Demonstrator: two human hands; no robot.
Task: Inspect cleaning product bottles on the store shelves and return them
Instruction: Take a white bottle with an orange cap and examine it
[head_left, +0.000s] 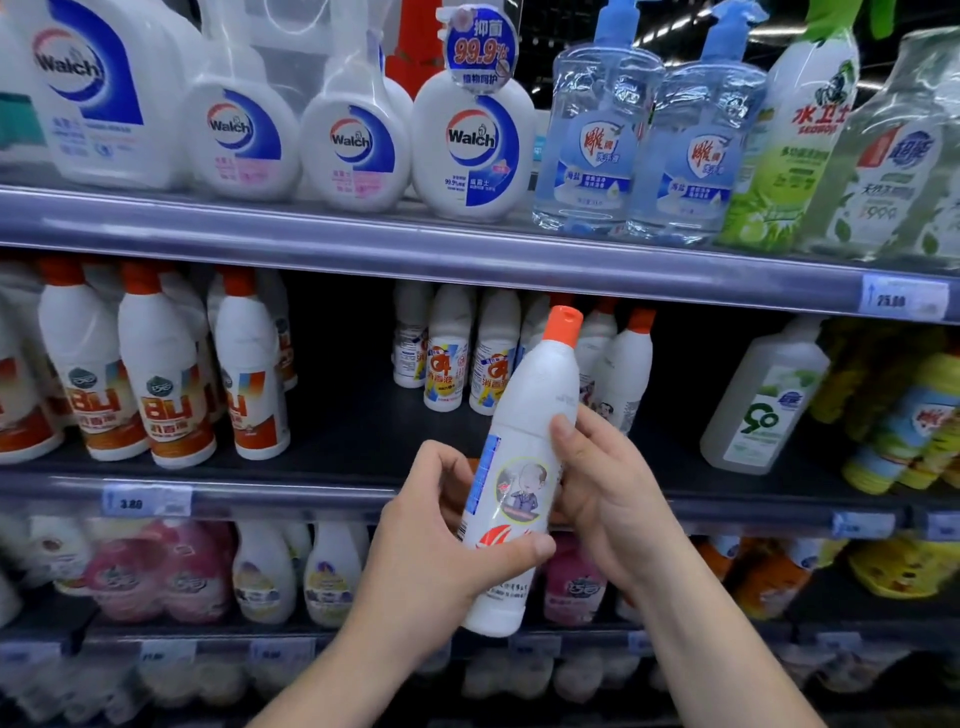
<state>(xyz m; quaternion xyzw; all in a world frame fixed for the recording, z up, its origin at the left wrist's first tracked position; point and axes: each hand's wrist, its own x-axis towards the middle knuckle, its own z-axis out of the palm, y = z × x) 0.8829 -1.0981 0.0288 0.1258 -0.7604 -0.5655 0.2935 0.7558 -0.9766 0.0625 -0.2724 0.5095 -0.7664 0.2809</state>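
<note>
Bottle (519, 467), white with orange cap, sits tilted before the middle shelf (467, 488); left hand (436, 525) wraps its lower body; right hand (602, 483) steadies the waist; likely rigid, smooth, moderately heavy; hold mid-body.

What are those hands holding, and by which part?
A white bottle with an orange cap: the left hand wraps its lower body, thumb across the front; the right hand holds its middle.
</note>
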